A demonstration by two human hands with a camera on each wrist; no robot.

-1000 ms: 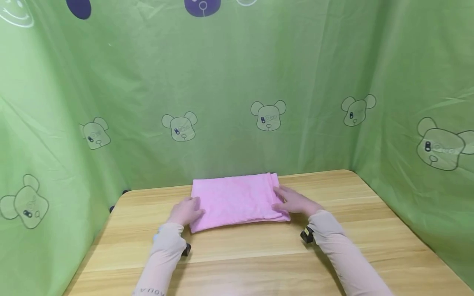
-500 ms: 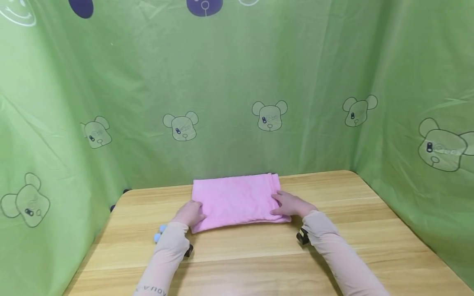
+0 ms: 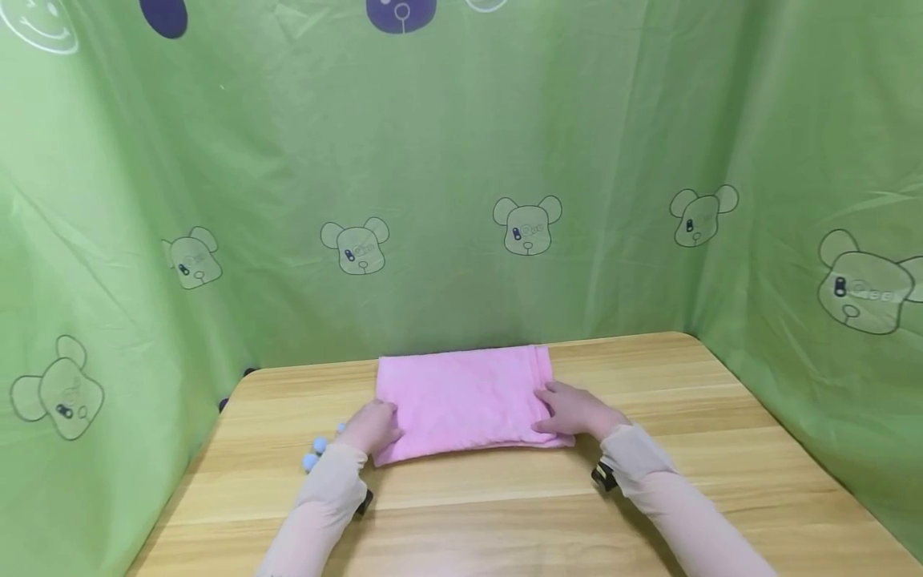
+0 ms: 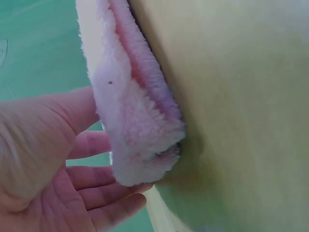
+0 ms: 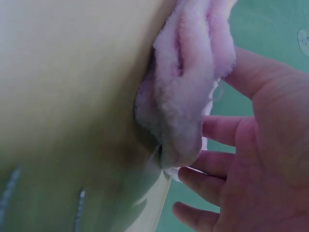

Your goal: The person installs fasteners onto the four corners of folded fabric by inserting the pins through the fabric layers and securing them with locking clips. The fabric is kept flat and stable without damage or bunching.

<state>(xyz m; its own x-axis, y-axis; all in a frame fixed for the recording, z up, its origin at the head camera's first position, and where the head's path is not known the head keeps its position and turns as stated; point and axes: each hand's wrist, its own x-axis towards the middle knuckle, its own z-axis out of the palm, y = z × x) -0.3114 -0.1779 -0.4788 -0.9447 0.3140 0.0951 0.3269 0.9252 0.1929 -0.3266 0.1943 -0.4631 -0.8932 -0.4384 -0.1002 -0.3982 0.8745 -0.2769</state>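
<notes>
A folded pink plush towel [image 3: 461, 401] lies near the far edge of the wooden table. At its left end, my left hand [image 3: 371, 427] rests with the fingers extended and the thumb over the top. In the left wrist view those fingers [image 4: 104, 195] reach along the layered end of the fabric. On the opposite end, my right hand [image 3: 577, 409] touches the towel, its fingers spread. Seen from the right wrist, the soft folds [image 5: 186, 96] meet the thumb and fingertips [image 5: 193, 181], the little finger standing off. Thumb tips are hidden behind the cloth in both wrist views.
Small light-blue balls [image 3: 320, 444] sit on the table beside my left wrist, partly covered by it. The wooden table [image 3: 490, 521] ends at a green curtain [image 3: 433, 144] printed with bear heads, which hangs behind it and along both sides.
The towel has shifted slightly toward me, with both hands staying at its ends. My left hand has slid further onto the left end. The blue balls now show more beside the left sleeve.
</notes>
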